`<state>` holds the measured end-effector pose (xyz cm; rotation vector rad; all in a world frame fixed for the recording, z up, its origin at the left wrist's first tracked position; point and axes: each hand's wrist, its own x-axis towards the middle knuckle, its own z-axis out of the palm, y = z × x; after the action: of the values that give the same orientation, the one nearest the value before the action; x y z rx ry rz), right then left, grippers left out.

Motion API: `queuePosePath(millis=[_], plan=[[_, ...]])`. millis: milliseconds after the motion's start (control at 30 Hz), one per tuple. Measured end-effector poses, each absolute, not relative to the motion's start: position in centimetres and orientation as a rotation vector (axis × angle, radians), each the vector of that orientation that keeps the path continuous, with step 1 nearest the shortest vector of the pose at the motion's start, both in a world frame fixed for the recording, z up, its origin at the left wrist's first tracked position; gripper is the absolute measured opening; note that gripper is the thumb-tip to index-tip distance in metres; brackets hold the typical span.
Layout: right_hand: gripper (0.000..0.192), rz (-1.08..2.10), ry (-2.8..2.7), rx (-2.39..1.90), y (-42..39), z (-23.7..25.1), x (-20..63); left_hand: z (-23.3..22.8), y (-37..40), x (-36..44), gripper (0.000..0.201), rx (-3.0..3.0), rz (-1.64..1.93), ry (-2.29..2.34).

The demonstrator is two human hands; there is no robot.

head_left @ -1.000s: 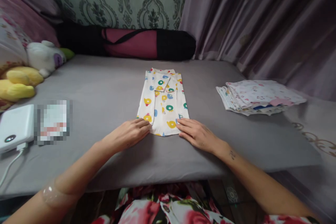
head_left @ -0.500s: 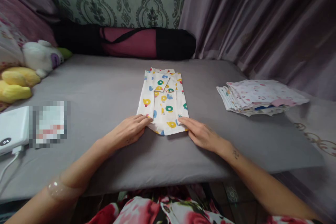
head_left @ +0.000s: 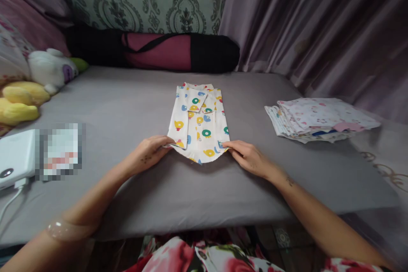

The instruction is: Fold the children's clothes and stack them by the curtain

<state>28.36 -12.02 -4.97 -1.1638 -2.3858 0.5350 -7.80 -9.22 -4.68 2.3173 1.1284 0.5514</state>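
Observation:
A small white shirt (head_left: pixel 199 125) printed with yellow, green and blue figures lies in front of me, its sides and sleeves folded inward and its collar end away from me. My left hand (head_left: pixel 153 151) pinches the left corner of the near hem, which is slightly lifted. At the right corner of that hem, my right hand (head_left: pixel 248 155) has its thumb and fingers closed on the cloth. Between the two hands the hem's rounded middle hangs low near the sheet.
A stack of folded clothes (head_left: pixel 321 117) sits to the right on the grey sheet (head_left: pixel 127 106). Leftward are a white power bank (head_left: pixel 17 153) with a cable, a blurred packet (head_left: pixel 62 151) and plush toys (head_left: pixel 51 70). A black and maroon long bag (head_left: pixel 156 51) lies along the wall.
Both hands have gone from lying flat on the shirt's lower part to pinching its hem corners. My left hand has shifted left, and the corners are raised a little.

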Motion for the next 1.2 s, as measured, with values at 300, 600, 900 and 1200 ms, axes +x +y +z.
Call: queuePosePath(millis=[300,600,900,1200], plan=[[0.034,0.678,-1.971,-1.479,-8.0,-5.6,27.3,-5.3,-6.0,-6.5,0.040,1.937,0.651,1.467],[0.052,0.680,-1.930,-1.605,-7.0,-6.9,26.9,-5.9,-5.3,-5.8,0.047,1.951,0.619,1.621],[0.039,0.431,-2.122,-1.575,-7.2,-6.9,27.2,-6.3,-5.6,-5.8,0.042,2.107,0.615,1.622],[0.044,0.054,-2.483,-1.571,-8.7,-4.6,25.0,-6.3,-5.7,-5.1,0.043,2.457,0.653,1.556]])
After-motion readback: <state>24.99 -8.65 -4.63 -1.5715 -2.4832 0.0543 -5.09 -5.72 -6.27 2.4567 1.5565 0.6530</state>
